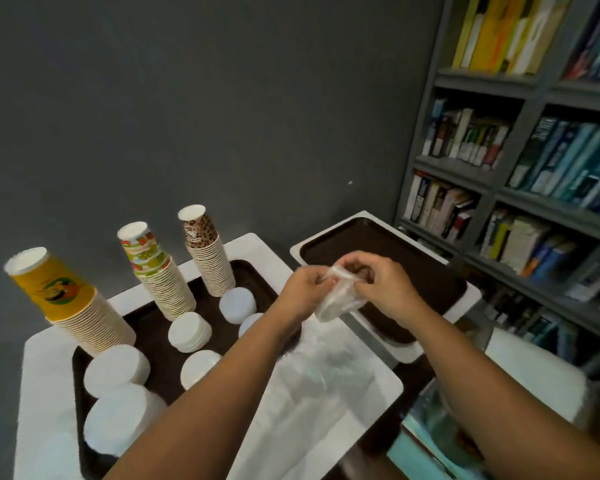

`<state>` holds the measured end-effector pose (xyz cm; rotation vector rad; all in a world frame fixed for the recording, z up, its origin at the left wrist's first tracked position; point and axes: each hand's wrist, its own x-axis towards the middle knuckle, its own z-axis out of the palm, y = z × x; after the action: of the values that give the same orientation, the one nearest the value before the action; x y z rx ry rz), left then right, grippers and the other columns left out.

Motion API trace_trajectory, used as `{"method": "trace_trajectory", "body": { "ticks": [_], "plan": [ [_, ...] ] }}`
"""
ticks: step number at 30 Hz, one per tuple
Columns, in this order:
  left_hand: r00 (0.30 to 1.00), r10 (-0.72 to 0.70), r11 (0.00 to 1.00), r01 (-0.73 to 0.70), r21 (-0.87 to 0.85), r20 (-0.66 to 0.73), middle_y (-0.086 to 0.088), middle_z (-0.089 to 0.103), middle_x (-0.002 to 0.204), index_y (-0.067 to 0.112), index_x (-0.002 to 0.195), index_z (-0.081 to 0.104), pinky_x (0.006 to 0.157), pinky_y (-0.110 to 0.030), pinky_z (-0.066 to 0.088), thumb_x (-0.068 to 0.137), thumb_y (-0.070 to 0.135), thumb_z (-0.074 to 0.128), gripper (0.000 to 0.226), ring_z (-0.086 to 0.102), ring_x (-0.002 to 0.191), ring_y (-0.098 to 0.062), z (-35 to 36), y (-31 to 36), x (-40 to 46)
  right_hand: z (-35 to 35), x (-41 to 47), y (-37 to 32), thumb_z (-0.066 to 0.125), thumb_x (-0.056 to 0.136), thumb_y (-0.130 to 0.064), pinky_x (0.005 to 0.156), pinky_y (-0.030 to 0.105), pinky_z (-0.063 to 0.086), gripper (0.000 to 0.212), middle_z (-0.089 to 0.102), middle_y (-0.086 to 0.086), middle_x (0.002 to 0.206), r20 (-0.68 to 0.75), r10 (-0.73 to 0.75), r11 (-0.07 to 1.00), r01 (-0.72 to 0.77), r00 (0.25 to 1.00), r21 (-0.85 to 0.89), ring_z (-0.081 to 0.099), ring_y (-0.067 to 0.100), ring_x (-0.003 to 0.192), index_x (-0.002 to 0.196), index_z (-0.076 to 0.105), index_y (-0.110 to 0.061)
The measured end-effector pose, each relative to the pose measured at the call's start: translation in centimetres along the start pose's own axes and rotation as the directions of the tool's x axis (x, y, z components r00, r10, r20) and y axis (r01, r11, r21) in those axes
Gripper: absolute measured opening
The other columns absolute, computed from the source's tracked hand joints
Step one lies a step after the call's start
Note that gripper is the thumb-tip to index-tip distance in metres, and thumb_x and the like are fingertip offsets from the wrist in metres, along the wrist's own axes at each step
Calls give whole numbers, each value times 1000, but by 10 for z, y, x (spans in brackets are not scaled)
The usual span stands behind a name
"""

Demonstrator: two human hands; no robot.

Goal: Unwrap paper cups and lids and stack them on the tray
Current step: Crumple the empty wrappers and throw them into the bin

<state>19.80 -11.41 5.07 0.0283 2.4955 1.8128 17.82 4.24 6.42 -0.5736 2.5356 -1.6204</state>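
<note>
Pinching a crumpled clear plastic wrapper (pixel 338 291) between them, the left hand (pixel 303 289) and right hand (pixel 383 284) each keep a closed grip on it above a second brown tray (pixel 437 271). Three upturned cup stacks, yellow (pixel 66 299), green-patterned (pixel 156 271) and leopard-print (pixel 208 251), stand with white lid stacks (pixel 189 331) on the left tray (pixel 153 323); no lettering is readable.

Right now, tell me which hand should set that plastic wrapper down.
Probably the right hand. Both hands pinch the clear wrapper, but the right is nearer the second tray, while the left hand hovers beside the stacked lids.
</note>
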Motion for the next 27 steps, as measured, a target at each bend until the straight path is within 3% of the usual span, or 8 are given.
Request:
{"method": "trace_trajectory", "body": {
  "ticks": [3, 6, 10, 13, 15, 19, 23, 27],
  "plan": [
    [992, -25, 998, 18, 55, 120, 3, 62, 70, 12, 84, 69, 61, -22, 44, 94, 11, 55, 17, 54, 62, -8, 48, -7, 13, -33, -23, 32, 65, 80, 3, 63, 10, 46, 30, 68, -5, 85, -66, 98, 989, -105, 993, -104, 61, 8, 75, 90, 68, -25],
    [969, -33, 994, 5, 111, 246, 2, 60, 71, 10, 89, 69, 61, -23, 42, 93, 10, 56, 14, 53, 62, -7, 96, -13, 22, -65, -49, 66, 66, 79, 2, 65, 14, 46, 30, 66, -2, 81, -111, 192, 969, -206, 975, -139, 60, 12, 73, 84, 66, -27],
    [946, -39, 983, -21, 180, 321, 2, 48, 60, 16, 66, 59, 59, -26, 37, 88, 15, 65, 23, 43, 57, -9, 152, -19, 29, -98, -87, 101, 67, 77, 6, 64, 17, 43, 37, 61, -1, 76, -199, 286, 944, -311, 937, -107, 55, 12, 69, 77, 63, -31],
    [944, 20, 970, -97, 221, 329, 9, 52, 59, 17, 68, 61, 58, -19, 42, 84, 18, 70, 19, 48, 54, -2, 188, -24, 31, -114, -117, 121, 69, 74, 8, 60, 11, 41, 37, 62, 0, 72, -315, 330, 925, -371, 890, -80, 51, 6, 64, 74, 65, -28],
    [940, 77, 957, -164, 240, 333, 6, 59, 68, 12, 79, 65, 65, -25, 47, 83, 15, 70, 7, 55, 63, -6, 213, -28, 30, -123, -134, 138, 70, 73, 8, 63, 12, 42, 38, 64, 1, 72, -388, 365, 903, -423, 846, -72, 53, 9, 65, 73, 64, -29],
    [898, 148, 859, -324, 396, 413, -11, 66, 96, 7, 97, 61, 77, -35, 49, 84, 18, 67, 18, 61, 87, -25, 254, -42, 26, -125, -160, 170, 69, 73, 3, 67, 15, 42, 36, 61, -10, 72, -418, 442, 823, -544, 794, -164, 53, 6, 67, 71, 60, -32],
    [777, 14, 715, -448, 537, 630, -16, 65, 108, 4, 111, 57, 82, -34, 45, 93, 23, 58, 26, 59, 99, -30, 284, -60, 20, -120, -181, 195, 68, 74, -2, 72, 20, 41, 19, 57, -7, 82, -417, 397, 756, -549, 818, -357, 52, 11, 78, 83, 62, -18],
    [725, -103, 692, -439, 573, 681, -19, 64, 115, 3, 117, 58, 89, -35, 43, 94, 18, 56, 28, 58, 107, -32, 302, -71, 16, -111, -188, 212, 59, 87, -13, 68, 17, 35, 12, 52, -7, 91, -372, 404, 675, -547, 836, -496, 53, 14, 85, 86, 51, -22]
  ]
}}
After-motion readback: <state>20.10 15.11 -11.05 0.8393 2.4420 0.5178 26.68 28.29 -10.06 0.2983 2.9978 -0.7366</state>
